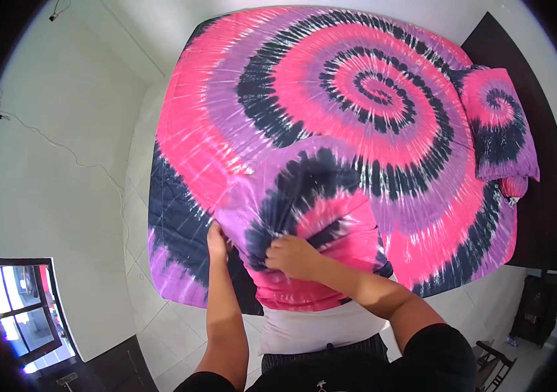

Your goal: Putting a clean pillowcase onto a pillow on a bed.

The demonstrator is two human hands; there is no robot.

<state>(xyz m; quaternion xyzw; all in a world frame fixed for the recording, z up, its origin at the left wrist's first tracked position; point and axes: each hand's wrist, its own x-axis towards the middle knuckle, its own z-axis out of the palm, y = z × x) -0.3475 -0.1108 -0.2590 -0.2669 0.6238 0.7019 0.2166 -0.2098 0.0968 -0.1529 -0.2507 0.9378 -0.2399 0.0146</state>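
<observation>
A white pillow (325, 328) stands against my body, its upper part inside a pink, purple and black tie-dye pillowcase (330, 220). The pillow's lower end shows below the fabric. My left hand (218, 242) grips the case's left edge, with some of its fingers hidden behind the cloth. Across the front, my right hand (292, 257) has its fingers closed on a bunch of the fabric. Behind the pillow spreads a mattress with a matching spiral tie-dye sheet (381, 93).
A pillow in a matching case (501, 122) lies by the dark headboard (543, 206), over a smaller rolled item (514, 187). Pale floor tiles (175, 338) border the bed. A window (26, 313) is at left, a wooden chair (494, 365) at lower right, and a cable (75, 157) along the wall.
</observation>
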